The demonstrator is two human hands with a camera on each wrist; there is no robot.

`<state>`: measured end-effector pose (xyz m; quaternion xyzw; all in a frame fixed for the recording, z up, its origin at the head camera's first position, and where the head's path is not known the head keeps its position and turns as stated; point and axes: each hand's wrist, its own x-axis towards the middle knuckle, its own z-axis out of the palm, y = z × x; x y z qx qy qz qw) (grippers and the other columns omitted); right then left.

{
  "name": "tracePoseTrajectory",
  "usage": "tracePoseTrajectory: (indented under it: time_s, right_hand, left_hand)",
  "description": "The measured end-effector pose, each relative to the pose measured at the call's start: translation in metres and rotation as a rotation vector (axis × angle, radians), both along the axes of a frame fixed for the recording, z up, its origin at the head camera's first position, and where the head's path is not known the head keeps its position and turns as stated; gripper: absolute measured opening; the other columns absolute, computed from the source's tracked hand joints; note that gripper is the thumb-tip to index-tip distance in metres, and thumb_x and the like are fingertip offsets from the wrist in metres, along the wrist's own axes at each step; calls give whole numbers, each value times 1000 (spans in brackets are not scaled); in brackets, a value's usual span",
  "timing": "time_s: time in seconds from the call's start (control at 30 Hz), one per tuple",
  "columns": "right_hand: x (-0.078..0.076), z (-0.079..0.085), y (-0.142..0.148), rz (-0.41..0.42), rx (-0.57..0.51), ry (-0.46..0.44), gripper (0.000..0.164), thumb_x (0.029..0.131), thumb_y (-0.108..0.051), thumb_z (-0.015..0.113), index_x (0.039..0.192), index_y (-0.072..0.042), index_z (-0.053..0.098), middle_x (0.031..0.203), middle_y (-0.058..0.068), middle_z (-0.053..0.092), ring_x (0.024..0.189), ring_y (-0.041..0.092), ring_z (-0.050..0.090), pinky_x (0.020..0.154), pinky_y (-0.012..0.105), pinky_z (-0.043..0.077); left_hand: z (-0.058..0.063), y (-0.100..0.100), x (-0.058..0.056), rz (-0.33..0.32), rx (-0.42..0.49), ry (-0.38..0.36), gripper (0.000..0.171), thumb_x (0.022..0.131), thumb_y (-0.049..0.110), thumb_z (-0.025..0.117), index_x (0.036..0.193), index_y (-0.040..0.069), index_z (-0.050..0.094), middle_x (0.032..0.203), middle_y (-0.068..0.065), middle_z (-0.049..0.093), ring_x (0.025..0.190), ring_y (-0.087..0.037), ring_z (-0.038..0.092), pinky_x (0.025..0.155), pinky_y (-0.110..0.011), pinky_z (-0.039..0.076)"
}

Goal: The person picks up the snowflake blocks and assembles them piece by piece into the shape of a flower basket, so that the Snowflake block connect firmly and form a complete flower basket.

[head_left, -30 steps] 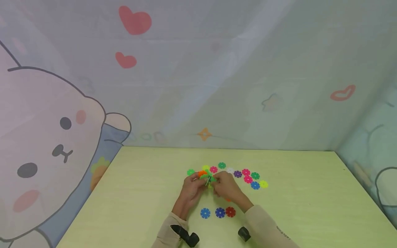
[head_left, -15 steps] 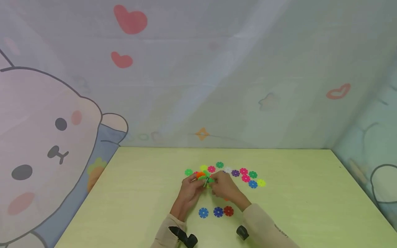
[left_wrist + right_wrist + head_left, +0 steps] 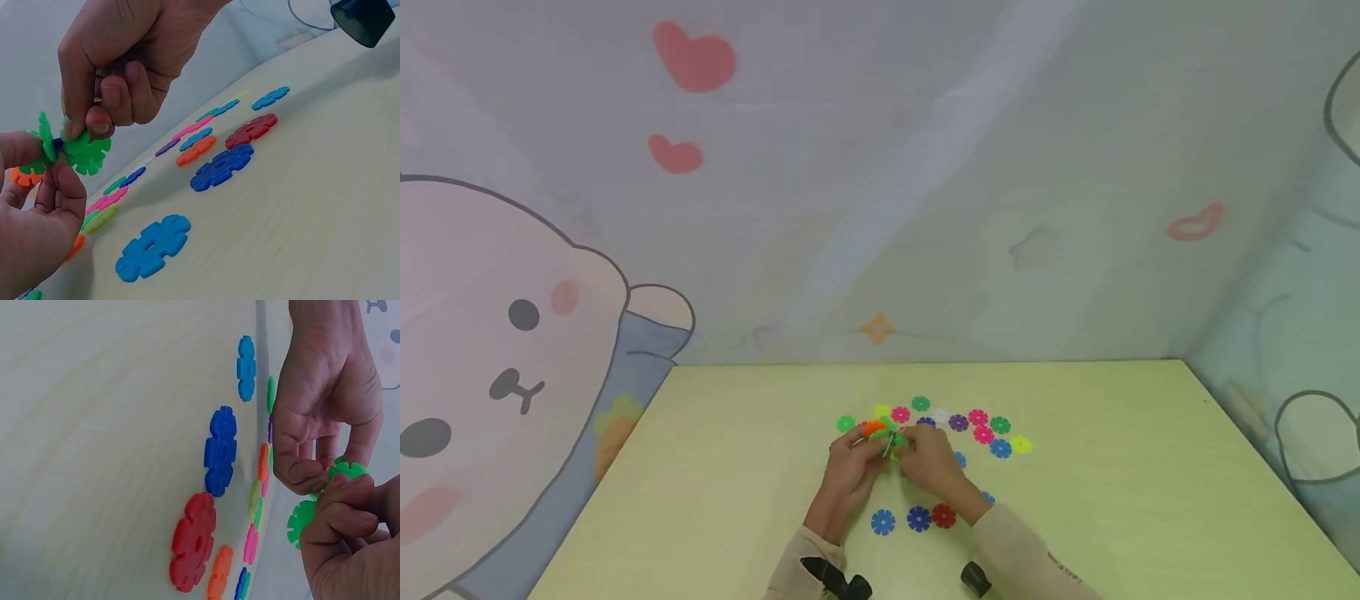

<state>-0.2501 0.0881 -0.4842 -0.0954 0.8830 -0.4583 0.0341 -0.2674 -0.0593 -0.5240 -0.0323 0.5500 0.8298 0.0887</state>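
Note:
Both hands meet above the table over a small cluster of interlocking plastic snowflake discs. The left hand (image 3: 848, 473) pinches the cluster between thumb and fingers. Green discs (image 3: 45, 136) stand at angles in it, with an orange disc (image 3: 26, 177) at its far side and a bit of dark blue at the joint. Curled fingers of the right hand (image 3: 934, 463) pinch a green disc (image 3: 91, 157) against the cluster's right side. Whether that disc's slot is fully engaged cannot be seen, as fingertips cover the joint. In the right wrist view, green discs (image 3: 302, 520) show between the hands.
Loose discs lie flat on the pale table (image 3: 1135, 483). Near the front are a light blue disc (image 3: 883, 522), a dark blue disc (image 3: 919, 518) and a red disc (image 3: 943, 516). Several more colours, including a yellow disc (image 3: 1021, 444), spread behind the hands. A printed cloth (image 3: 925, 208) hangs behind.
The head view has shifted slightly, so everything sits a little further left. Both hands keep their hold on the cluster, with little visible movement between them.

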Motion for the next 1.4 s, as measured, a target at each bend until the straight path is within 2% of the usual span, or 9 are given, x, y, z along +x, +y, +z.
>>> tracePoseTrajectory:
  time_s: [0.13,0.27,0.5,0.7,0.8,1.0,1.1,1.23,1.4]
  right_hand:
    - [1,-4,-5,-12,-14,0,11,94,0,59,85,2,66,67,4,61,52,12,53,48,19,41]
    - [0,-5,-5,-1,-32,-6,12,94,-1,59,85,2,66,67,4,62,53,12,55,49,20,44]
    - [-6,-6,2,-4,-17,-18,17,95,-4,60,79,0,64,61,2,64,50,12,60,48,20,45]
    - [-6,-4,7,-14,-61,-43,19,98,-7,57,83,2,65,64,5,66,50,14,61,47,21,45]
    - [-5,-2,7,-33,-69,-9,24,99,-11,57,78,-1,62,63,3,62,52,12,56,49,21,41]
    - [-5,0,3,-63,-50,91,34,96,-11,62,64,-9,51,58,-3,41,56,11,37,52,21,31]
    - [-6,-1,2,-63,-60,83,28,94,-8,62,66,-6,56,58,-1,49,54,11,41,50,20,33]
    - [-6,-1,1,-47,-68,63,20,92,-6,62,73,-3,64,65,3,62,53,11,52,49,21,41]
    - [-5,-1,-1,-34,-102,51,23,92,-4,63,69,-4,61,63,7,64,50,11,53,48,19,43]
  left_hand:
    - [-1,-4,2,5,12,6,27,93,-1,61,119,-8,57,98,-2,62,81,-10,59,77,-23,53]
    - [-3,-4,3,21,38,2,22,93,-3,62,115,-5,60,97,-1,63,80,-10,59,76,-23,53]
    - [-5,-1,-1,12,48,20,13,93,-2,62,104,3,61,98,-2,61,84,-9,60,78,-23,54]
    - [-3,-2,-7,112,62,-15,10,92,-3,63,95,5,58,94,-2,59,78,-9,57,74,-25,52]
    - [-2,-3,-7,135,82,-42,10,93,-3,62,97,5,60,97,-3,60,79,-9,57,75,-24,52]
    - [0,-3,-5,112,132,-33,12,96,-1,59,106,5,58,99,-3,60,84,-9,58,79,-24,52]
    - [2,-2,-5,107,142,-35,13,96,-1,58,108,5,58,96,-1,61,81,-8,58,77,-24,51]
    - [3,-2,-4,101,149,-42,13,96,-1,57,107,6,57,92,1,60,78,-8,57,74,-22,51]
    - [4,-1,-2,86,165,-31,10,96,0,59,102,7,55,92,0,60,77,-8,57,74,-22,51]
